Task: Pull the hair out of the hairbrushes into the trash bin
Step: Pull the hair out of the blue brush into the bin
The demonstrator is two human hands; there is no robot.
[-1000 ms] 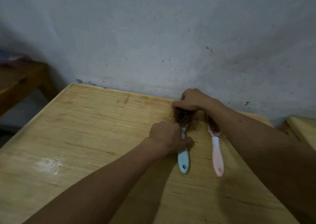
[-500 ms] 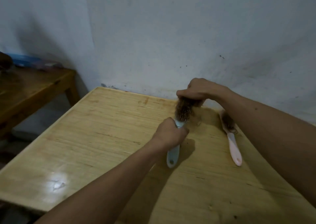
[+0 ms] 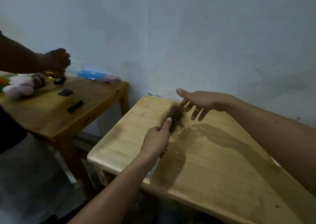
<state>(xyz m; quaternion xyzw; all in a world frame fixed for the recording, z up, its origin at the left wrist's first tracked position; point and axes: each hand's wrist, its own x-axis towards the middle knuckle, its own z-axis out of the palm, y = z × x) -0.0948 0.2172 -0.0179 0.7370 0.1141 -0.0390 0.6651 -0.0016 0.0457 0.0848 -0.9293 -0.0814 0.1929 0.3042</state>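
Observation:
My left hand [image 3: 156, 141] grips the light blue hairbrush, held up above the wooden table [image 3: 213, 164]. Only the end of its handle [image 3: 152, 171] shows below my wrist. A tangle of brown hair [image 3: 176, 117] covers the brush head, and my left thumb lies against it. My right hand [image 3: 200, 102] hovers just right of the hair with fingers spread, one fingertip touching the tangle. A sliver of the pink hairbrush [image 3: 275, 162] peeks out behind my right forearm. No trash bin is in view.
A second wooden table [image 3: 56, 111] stands to the left with black items [image 3: 75, 105], a blue box [image 3: 91, 74] and pink plush toys [image 3: 18, 85]. Another person's hand [image 3: 58, 59] reaches over it. A wall runs close behind both tables.
My left hand has raised the blue brush off the table. My right hand has let go of the brush head and spread its fingers. The view has swung left.

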